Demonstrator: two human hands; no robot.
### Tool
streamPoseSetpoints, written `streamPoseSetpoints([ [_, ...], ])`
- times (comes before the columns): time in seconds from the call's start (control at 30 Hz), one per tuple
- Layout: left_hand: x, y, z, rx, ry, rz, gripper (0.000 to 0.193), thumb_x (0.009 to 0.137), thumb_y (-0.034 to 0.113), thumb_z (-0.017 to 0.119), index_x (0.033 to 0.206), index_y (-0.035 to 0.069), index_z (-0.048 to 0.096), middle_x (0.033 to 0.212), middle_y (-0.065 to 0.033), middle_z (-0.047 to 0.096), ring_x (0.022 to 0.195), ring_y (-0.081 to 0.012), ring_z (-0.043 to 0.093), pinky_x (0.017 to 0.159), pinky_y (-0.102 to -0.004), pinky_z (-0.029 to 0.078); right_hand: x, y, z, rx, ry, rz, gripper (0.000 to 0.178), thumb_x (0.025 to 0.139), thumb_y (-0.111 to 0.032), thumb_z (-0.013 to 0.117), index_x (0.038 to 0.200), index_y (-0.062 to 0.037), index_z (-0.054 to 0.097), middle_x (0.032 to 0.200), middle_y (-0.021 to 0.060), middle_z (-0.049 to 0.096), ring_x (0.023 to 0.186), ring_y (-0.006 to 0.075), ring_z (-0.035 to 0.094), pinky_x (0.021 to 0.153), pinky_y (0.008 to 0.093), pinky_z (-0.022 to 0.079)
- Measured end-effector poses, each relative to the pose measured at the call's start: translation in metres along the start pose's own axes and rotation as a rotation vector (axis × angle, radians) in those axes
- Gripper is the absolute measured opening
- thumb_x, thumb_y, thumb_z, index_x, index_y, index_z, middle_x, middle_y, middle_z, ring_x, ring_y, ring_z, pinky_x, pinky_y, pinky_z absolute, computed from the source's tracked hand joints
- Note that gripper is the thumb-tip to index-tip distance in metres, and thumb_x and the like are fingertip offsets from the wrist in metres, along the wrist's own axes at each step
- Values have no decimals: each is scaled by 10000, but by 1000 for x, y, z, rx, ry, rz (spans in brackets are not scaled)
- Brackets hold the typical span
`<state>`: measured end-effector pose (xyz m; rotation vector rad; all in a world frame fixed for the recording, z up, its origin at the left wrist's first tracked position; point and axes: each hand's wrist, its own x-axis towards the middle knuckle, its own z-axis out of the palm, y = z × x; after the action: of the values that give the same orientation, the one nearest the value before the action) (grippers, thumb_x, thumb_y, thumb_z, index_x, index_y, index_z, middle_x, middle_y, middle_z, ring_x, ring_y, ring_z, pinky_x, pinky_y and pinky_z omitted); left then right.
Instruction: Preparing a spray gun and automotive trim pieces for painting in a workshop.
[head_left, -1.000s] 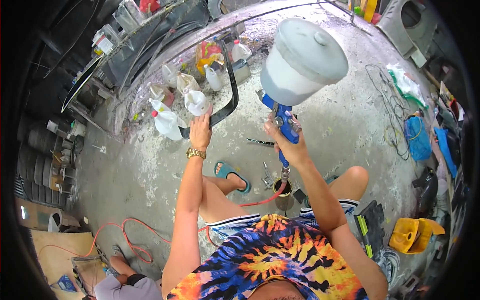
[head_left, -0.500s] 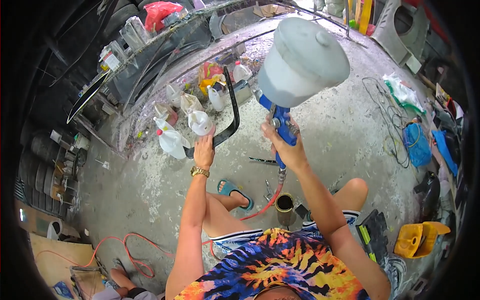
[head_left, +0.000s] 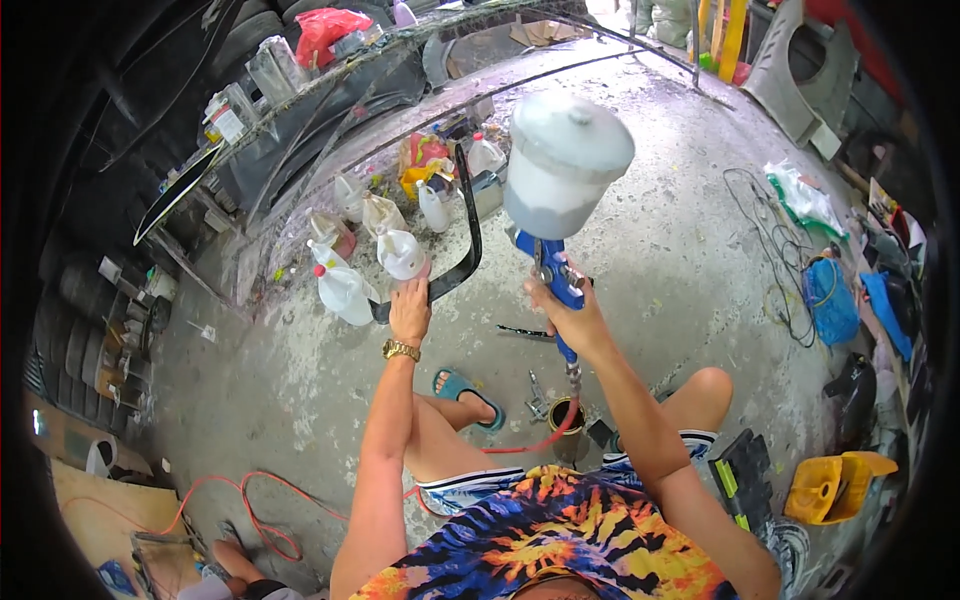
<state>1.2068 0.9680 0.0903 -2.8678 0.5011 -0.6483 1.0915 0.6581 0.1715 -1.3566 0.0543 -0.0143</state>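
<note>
My right hand (head_left: 568, 315) is wrapped round the grip of a blue spray gun (head_left: 549, 262). On top of the gun sits a whitish, translucent cup (head_left: 565, 170) with a lid and grey liquid low inside. A red air hose (head_left: 540, 445) runs down from the grip's base. My left hand (head_left: 410, 310), with a gold watch at the wrist, is closed on the lower arm of a bent, glossy black strip (head_left: 471, 250). The strip's other arm rises away from me, left of the gun. My left fingertips are partly hidden.
Several plastic jugs (head_left: 402, 255) stand on the concrete floor beyond my left hand. Near my feet are an open can (head_left: 567, 418) and a metal tool (head_left: 538, 395). A yellow plastic container (head_left: 835, 488) and cables (head_left: 770, 240) lie at the right. Another person's leg (head_left: 237, 562) shows at lower left.
The spray gun and its cup have come lower and a little left, and the cup stands more upright. My left hand and the black strip have barely shifted.
</note>
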Motion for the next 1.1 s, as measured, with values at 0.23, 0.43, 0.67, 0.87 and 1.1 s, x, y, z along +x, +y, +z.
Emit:
streamPoseSetpoints([
  [0.23, 1, 1, 0, -4, -48, -17, 309, 731, 61, 632, 1018, 69, 520, 974, -98, 577, 951, -292, 546, 801, -431, 420, 18, -32, 0, 84, 4, -203, 709, 832, -334, 711, 1362, -7, 372, 726, -22, 542, 529, 55, 480, 439, 226, 416],
  [0.43, 1, 1, 8, -21, -44, -56, 282, 739, 69, 615, 1002, 64, 513, 948, -111, 591, 952, -303, 561, 791, -439, 423, 1, 6, -12, 28, 16, -26, 779, 801, -343, 738, 1388, -18, 342, 687, -15, 529, 497, 64, 467, 454, 242, 419],
  [0.67, 9, 3, 6, -133, 35, -75, 224, 732, 45, 585, 948, 46, 523, 898, -147, 597, 914, -330, 567, 782, -441, 429, -39, 57, -28, -122, -202, 266, 773, 801, -325, 748, 1391, -33, 343, 770, 1, 598, 517, 54, 493, 447, 221, 409],
  [0.87, 13, 6, 23, -526, -91, -259, 271, 856, 274, 609, 926, 14, 581, 731, -152, 570, 720, -286, 570, 645, -397, 414, -32, 59, -16, 20, 24, 55, 506, 847, -254, 703, 1277, -86, 499, 847, -25, 613, 565, 32, 499, 457, 206, 423],
  [1.1, 27, -9, 19, -1565, -286, -817, 470, 970, 478, 416, 1031, 70, 643, 691, 55, 535, 587, -53, 463, 514, -201, 323, -25, 40, -21, 105, 20, -42, 212, 872, -212, 661, 1053, -116, 606, 858, -67, 612, 610, 8, 492, 438, 196, 411],
])
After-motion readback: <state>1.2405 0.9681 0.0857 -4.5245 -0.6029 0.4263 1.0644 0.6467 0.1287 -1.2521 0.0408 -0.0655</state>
